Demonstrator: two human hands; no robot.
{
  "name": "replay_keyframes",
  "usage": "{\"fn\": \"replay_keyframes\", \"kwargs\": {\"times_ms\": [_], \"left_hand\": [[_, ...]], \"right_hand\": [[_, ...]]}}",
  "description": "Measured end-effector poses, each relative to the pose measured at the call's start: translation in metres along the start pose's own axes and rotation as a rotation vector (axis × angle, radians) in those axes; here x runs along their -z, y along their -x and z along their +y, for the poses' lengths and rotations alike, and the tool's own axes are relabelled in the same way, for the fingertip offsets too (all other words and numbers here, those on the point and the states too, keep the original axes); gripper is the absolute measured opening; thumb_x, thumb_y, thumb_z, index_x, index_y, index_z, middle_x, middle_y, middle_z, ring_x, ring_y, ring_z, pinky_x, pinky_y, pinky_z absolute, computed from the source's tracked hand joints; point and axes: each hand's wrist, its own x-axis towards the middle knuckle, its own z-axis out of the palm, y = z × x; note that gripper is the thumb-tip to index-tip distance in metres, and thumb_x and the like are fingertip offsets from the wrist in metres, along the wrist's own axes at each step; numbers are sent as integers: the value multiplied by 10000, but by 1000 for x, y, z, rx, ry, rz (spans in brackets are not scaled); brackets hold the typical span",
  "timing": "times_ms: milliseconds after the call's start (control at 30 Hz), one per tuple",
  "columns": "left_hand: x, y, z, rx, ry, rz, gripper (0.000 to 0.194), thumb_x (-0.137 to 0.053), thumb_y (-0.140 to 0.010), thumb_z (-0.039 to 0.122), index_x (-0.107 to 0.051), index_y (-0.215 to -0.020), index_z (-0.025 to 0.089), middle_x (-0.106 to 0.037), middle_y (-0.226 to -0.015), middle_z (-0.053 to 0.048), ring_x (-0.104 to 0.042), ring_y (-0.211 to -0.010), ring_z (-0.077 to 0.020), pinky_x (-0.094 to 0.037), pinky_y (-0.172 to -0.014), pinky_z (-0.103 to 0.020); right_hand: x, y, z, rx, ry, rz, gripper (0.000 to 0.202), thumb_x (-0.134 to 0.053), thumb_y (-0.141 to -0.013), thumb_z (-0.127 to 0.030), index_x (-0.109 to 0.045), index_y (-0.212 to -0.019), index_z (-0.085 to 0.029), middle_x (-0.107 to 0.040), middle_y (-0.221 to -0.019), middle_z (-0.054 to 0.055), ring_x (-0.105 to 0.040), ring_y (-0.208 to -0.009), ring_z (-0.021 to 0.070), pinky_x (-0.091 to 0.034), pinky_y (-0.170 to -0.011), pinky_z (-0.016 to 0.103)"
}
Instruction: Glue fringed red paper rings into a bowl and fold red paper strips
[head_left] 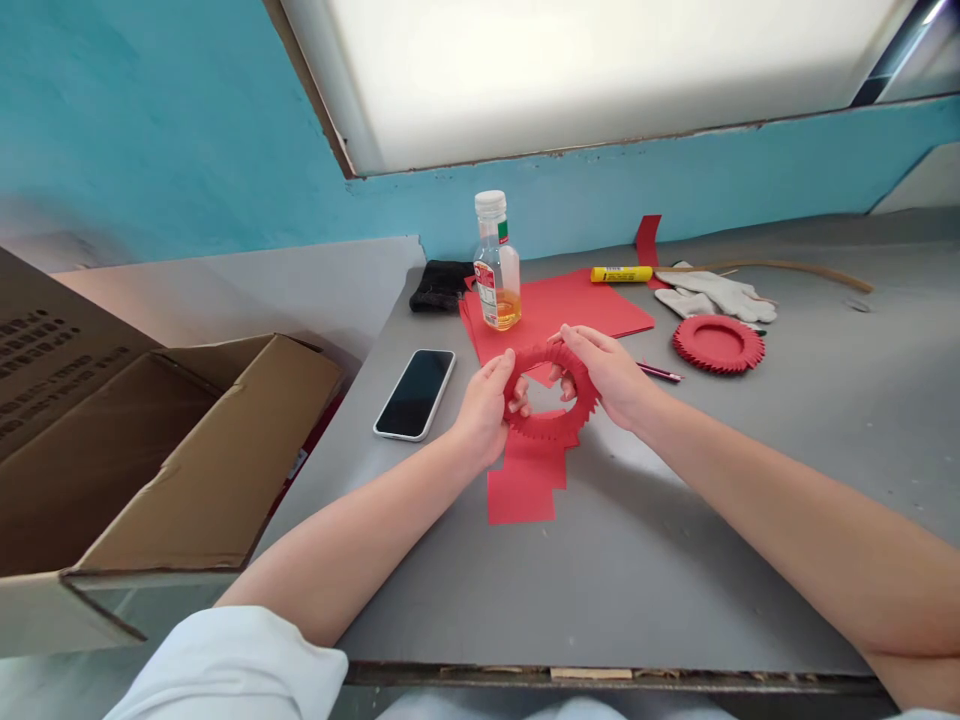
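Between my two hands is a red folded-paper ring (551, 428) with a toothed outer edge, raised above the table. My left hand (491, 405) grips its left side, thumb on top and fingers curled through the middle. At the upper right, my right hand (596, 370) pinches the ring, its fingertips showing in the opening. Below the ring lie several red paper pieces (521, 495), overlapping on the grey table. A stack of red paper sheets (577, 310) lies just behind my hands. Another round red paper piece (718, 343) with a pleated rim rests to the right.
A glass bottle (496, 270) with amber liquid stands on the red sheets. Left of my hands lies a phone (415, 394). A yellow tube (621, 274), white gloves (716, 295) and a pen (660, 371) lie at the right. An open cardboard box (187, 470) stands beside the table.
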Motion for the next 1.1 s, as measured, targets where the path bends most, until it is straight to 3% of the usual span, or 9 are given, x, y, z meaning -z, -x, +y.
{"fn": "replay_keyframes", "kwargs": {"times_ms": [100,267,633,733,833,900,1000,1100], "left_hand": [[-1,2,-1,-14,-70,-38,228,-540,-846,340,-442,-709,186,-374,-479,74,-259,-362,-37,-259,-366,-148],[-4,4,-1,12,-136,-31,157,-471,-885,313,-424,-773,213,-370,-471,87,-212,-339,-38,-202,-335,-141],[-2,5,2,77,-166,-64,213,-499,-867,308,-380,-721,207,-358,-473,91,-223,-331,-32,-187,-333,-131],[0,2,3,63,-154,-71,201,-511,-853,367,-438,-764,202,-456,-521,59,-332,-357,-43,-279,-364,-144],[0,0,4,59,-85,-60,258,-457,-863,446,-483,-846,190,-555,-624,2,-483,-452,-89,-421,-473,-209],[-1,0,3,72,-34,-51,258,-447,-868,440,-474,-828,187,-521,-586,19,-459,-430,-85,-424,-476,-215],[-4,1,2,88,17,-32,229,-461,-871,382,-414,-741,198,-364,-476,80,-316,-351,-56,-333,-392,-172],[-5,3,0,87,29,-27,231,-459,-870,343,-369,-709,204,-302,-460,94,-264,-336,-50,-279,-361,-159]], "right_hand": [[0,1,0,7,82,-52,288,-539,-794,-470,-505,-711,-196,-565,-620,-10,-434,-398,65,-388,-400,213],[-3,4,2,2,96,-74,282,-553,-805,-382,-430,-630,-197,-440,-521,-65,-292,-355,37,-299,-342,195],[-5,4,5,-21,104,-76,297,-560,-800,-377,-417,-610,-198,-427,-482,-72,-318,-346,37,-298,-337,189],[-1,2,4,-14,91,-88,253,-593,-771,-402,-481,-667,-200,-458,-504,-65,-352,-353,41,-323,-346,191],[2,-2,5,16,26,-3,213,-615,-754,-385,-515,-721,-200,-492,-541,-57,-367,-363,41,-354,-359,194],[1,-3,7,8,-19,37,216,-616,-751,-386,-508,-724,-201,-514,-561,-50,-378,-366,44,-370,-365,199],[-2,-3,11,-29,-42,3,238,-626,-740,-395,-485,-705,-205,-514,-566,-55,-357,-358,37,-352,-352,193],[-5,0,12,-32,-34,-12,249,-629,-739,-382,-462,-682,-206,-496,-561,-65,-331,-350,30,-332,-342,187]]}}
